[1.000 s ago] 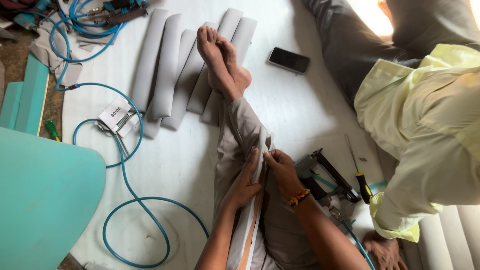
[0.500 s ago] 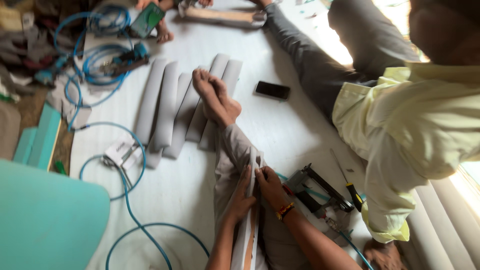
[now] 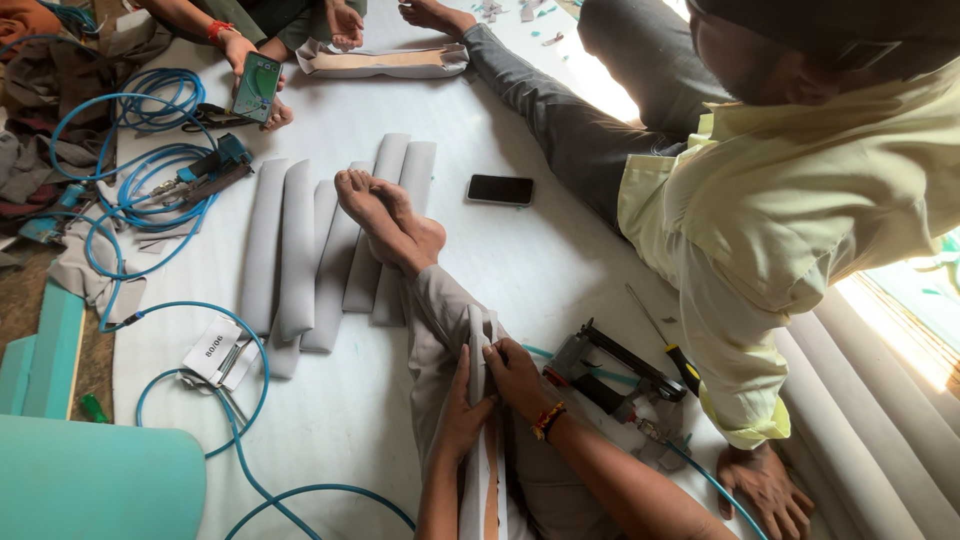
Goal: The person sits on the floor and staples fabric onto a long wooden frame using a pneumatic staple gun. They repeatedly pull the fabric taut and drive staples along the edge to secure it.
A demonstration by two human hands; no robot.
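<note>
A long narrow strip wrapped in grey fabric [image 3: 478,350] lies along my outstretched leg [image 3: 430,300], its bare wooden side showing near my lap. My left hand [image 3: 462,415] presses against the strip's left side. My right hand [image 3: 515,375], with a red and yellow band at the wrist, grips its right side. Both hands pinch the fabric around the strip. My crossed bare feet [image 3: 385,220] rest on a row of finished grey padded strips [image 3: 300,250].
A black pneumatic staple gun [image 3: 600,375] with a blue hose and a screwdriver [image 3: 665,345] lie right of my leg. A black phone [image 3: 500,189] sits on the white sheet. A person in a pale yellow shirt [image 3: 800,210] sits at right. Another person's hand holds a phone [image 3: 256,87] far left. Blue hoses [image 3: 150,170] coil at left.
The camera has tilted up and away, showing more of the far floor and the second person's hand with a phone. My hands stay on the strip.
</note>
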